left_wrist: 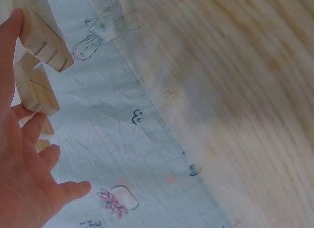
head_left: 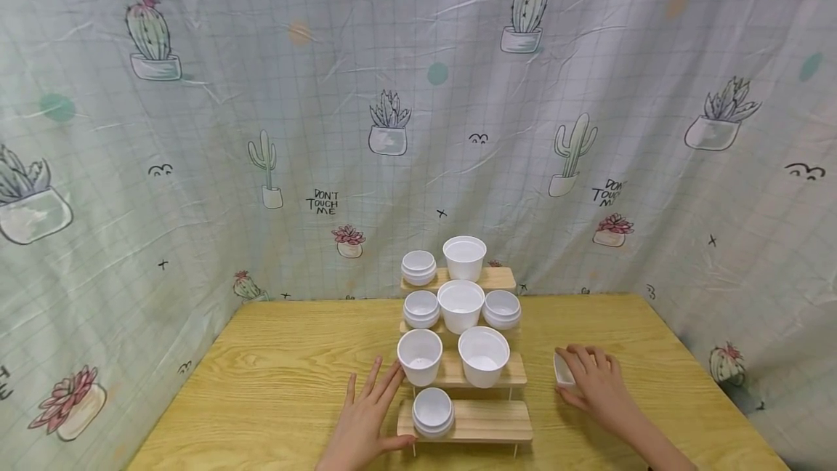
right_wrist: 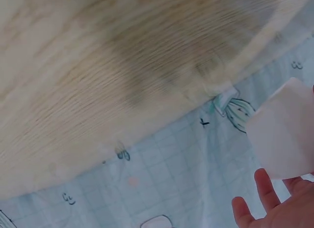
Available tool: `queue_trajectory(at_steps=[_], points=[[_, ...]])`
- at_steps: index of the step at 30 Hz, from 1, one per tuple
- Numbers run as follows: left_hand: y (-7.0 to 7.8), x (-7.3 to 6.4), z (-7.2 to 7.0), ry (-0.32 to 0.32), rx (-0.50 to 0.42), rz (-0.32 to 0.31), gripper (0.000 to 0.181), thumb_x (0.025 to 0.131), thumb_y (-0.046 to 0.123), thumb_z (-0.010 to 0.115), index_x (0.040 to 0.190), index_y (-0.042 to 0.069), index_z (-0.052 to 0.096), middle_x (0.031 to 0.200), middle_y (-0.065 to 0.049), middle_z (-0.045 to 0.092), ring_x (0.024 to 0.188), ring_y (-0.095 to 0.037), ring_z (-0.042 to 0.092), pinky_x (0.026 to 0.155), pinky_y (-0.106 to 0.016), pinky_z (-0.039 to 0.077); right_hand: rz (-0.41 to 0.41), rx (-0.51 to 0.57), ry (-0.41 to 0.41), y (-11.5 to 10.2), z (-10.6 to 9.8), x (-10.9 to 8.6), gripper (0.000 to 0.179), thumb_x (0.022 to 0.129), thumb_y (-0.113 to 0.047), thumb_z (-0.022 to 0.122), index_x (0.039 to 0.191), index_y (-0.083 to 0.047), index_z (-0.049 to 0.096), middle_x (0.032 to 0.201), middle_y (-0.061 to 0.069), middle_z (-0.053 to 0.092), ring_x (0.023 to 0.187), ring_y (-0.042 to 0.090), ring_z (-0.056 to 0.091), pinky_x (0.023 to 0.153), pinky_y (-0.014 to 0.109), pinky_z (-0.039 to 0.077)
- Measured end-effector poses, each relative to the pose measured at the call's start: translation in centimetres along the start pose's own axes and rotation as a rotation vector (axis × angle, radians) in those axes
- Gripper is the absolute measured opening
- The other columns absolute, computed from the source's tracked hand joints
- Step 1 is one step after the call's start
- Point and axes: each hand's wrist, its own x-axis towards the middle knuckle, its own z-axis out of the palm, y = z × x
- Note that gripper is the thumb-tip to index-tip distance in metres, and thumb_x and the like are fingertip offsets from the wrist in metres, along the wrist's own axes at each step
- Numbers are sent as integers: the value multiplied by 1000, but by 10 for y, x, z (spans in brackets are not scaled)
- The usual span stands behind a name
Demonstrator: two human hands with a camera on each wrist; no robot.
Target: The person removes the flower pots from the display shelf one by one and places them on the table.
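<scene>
A tiered wooden stand (head_left: 487,421) holds white plastic pots on its steps. The lowest step bears a small round pot (head_left: 433,420); above it are two taller pots, one left (head_left: 420,362) and one right (head_left: 484,365). My left hand (head_left: 366,416) spreads its fingers at the stand's left side, the thumb by the lowest step. In the left wrist view its fingers (left_wrist: 7,36) touch the ends of the wooden steps (left_wrist: 41,93). Right of the stand, my right hand (head_left: 601,391) grips a white angular pot (head_left: 564,371), whose flat-sided wall (right_wrist: 284,129) shows in the right wrist view.
On the third step a tall pot (head_left: 461,307) stands between two small round ones. The top step carries a small pot (head_left: 418,269) and a tall pot (head_left: 464,260). A cactus-print curtain (head_left: 425,187) surrounds the wood-grain table (head_left: 281,355) at the back and sides.
</scene>
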Motion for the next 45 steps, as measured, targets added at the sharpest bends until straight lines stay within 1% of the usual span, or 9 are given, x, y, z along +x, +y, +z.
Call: queue_trajectory(at_steps=[6,7,9,12,14,16,26,35,45], points=[[1,0,-1,-26,-1,-8,102,59,68,62,141,18,28,146,0,31,132,-33,27,97,-65,25,-10,5,-13,9,11,5,70,87,-62,19,110,-6,56,100,13,55,84,33,49,64,51,40],[1,0,-2,-31,-2,-10,102,59,68,62,141,18,28,146,0,30,132,-33,27,97,-65,25,-9,5,-15,11,12,7,67,88,-61,25,111,-6,56,100,13,55,84,33,49,64,50,40],[1,1,-1,-34,-2,-12,102,59,68,62,141,18,28,146,1,30,133,-33,26,97,-65,25,-8,1,-23,14,15,9,58,85,-57,44,110,-6,55,100,14,55,83,33,49,63,50,40],[1,0,-1,-31,-2,-11,102,59,68,62,141,18,28,146,1,30,133,-33,26,97,-65,25,0,-5,-38,17,20,14,55,69,-39,71,110,-5,55,100,14,55,84,33,49,63,49,40],[0,0,-1,-22,-3,-8,102,58,67,63,141,17,29,146,0,31,133,-33,26,96,-65,25,8,-10,-49,19,24,16,59,60,-30,77,109,-5,55,100,14,55,84,33,49,63,48,39],[0,0,-1,-17,-2,-6,102,58,68,63,140,17,29,145,0,32,133,-33,26,96,-66,25,16,-17,-54,21,29,18,61,57,-27,79,108,-6,55,100,14,55,84,33,48,63,48,38],[0,1,-2,-18,14,-1,103,58,69,61,140,17,30,145,0,31,133,-33,27,97,-65,25,62,-10,-78,35,50,22,55,62,-29,76,107,-5,56,100,15,55,87,35,48,66,52,37],[1,1,-2,-19,4,-9,103,58,69,62,141,19,28,146,1,30,134,-32,25,98,-65,24,140,10,-213,39,58,33,53,69,-33,73,111,-6,54,105,14,55,92,34,48,71,54,37],[1,0,-2,-1,0,-5,103,57,68,63,140,18,30,145,0,33,133,-33,27,97,-66,24,154,28,-212,44,72,43,51,69,-29,72,111,-5,55,105,15,54,95,35,48,71,56,37]])
